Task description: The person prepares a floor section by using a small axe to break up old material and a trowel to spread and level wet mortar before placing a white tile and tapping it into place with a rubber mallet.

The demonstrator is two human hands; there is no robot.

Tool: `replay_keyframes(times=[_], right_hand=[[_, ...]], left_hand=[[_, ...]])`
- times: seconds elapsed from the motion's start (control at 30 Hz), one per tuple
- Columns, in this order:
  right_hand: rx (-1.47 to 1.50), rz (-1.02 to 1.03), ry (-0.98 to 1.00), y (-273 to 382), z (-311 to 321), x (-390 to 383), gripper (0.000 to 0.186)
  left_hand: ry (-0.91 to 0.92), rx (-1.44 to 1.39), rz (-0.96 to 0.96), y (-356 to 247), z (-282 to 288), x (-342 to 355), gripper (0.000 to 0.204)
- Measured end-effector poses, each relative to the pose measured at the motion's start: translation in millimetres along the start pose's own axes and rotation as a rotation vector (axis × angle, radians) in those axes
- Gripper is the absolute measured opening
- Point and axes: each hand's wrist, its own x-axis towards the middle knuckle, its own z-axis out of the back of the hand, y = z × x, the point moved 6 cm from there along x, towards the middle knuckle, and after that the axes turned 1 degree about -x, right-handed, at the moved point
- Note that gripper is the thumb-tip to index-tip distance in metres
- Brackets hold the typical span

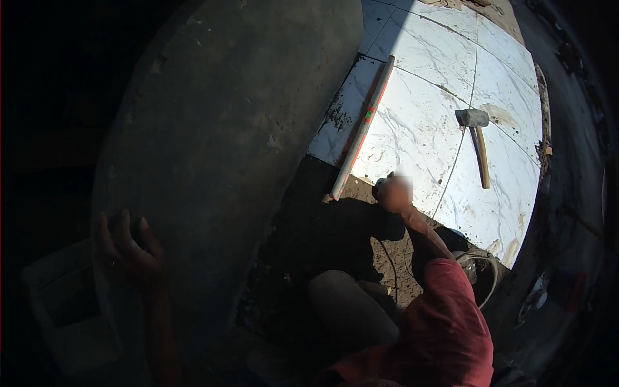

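Observation:
In dim light at the left, my left hand [131,253] is raised in front of a smooth grey surface [213,129], fingers apart and nothing in them. My right arm, in a red sleeve, reaches to the near edge of the white marbled floor tiles [425,116]. There my right hand [395,192] is blurred, so its fingers and anything in them cannot be read. Something dark shows at its left side. A long spirit level [369,115] with a green vial lies on the tiles, just beyond that hand. Farther right rests a mallet [474,119] with a wooden handle.
Rough sandy ground [394,261] borders the near tile edge, partly in shadow. My bent knee [345,297] is close to it. A bucket [495,274] stands beside my right arm. Crumbs of dirt are scattered over the tiles. A pale, box-like object [71,322] sits in the dark lower left.

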Motion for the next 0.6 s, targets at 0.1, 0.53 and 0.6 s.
replay_keyframes(times=[0.1,0.53,0.6], right_hand=[[0.156,0.086,-0.108,35,17,-58,0.053],[-0.071,-0.46,-0.347,-391,148,44,0.057],[-0.041,-0.494,-0.261,-357,113,39,0.045]], left_hand=[[-0.001,0.0,-0.006,0,-4,-4,0.032],[0.022,0.052,-0.008,10,-23,-22,0.032],[0.069,0.071,-0.057,17,-20,-22,0.031]])
